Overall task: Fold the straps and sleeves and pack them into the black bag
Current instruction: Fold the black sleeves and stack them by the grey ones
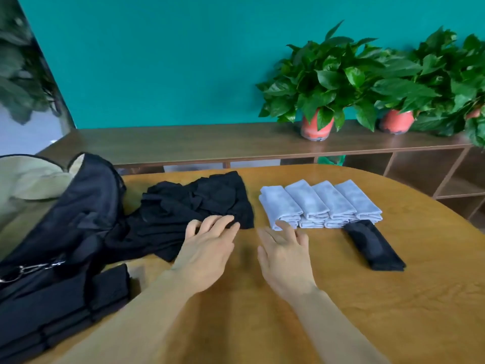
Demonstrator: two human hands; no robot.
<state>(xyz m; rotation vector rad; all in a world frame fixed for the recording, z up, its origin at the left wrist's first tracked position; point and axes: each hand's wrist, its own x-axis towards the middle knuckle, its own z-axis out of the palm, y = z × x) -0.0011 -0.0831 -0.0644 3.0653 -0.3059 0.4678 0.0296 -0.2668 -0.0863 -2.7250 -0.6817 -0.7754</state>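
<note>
A loose heap of black sleeves (183, 211) lies on the wooden table (341, 298), left of centre. My left hand (207, 248) reaches to its near edge, fingers straight and touching the fabric. My right hand (284, 254) hovers flat over the bare wood, fingers spread, holding nothing. Several folded light-grey sleeves (319, 203) sit in a neat row to the right. One folded black sleeve (374, 245) lies just in front of them. The black bag (78, 206) stands at the left. Folded black straps (52, 308) are stacked at the near left.
A beige cloth (29, 179) lies behind the bag. A low wooden shelf (236, 143) runs behind the table and carries potted plants (322, 85) in red pots. A metal clip (34, 267) hangs on the bag's strap.
</note>
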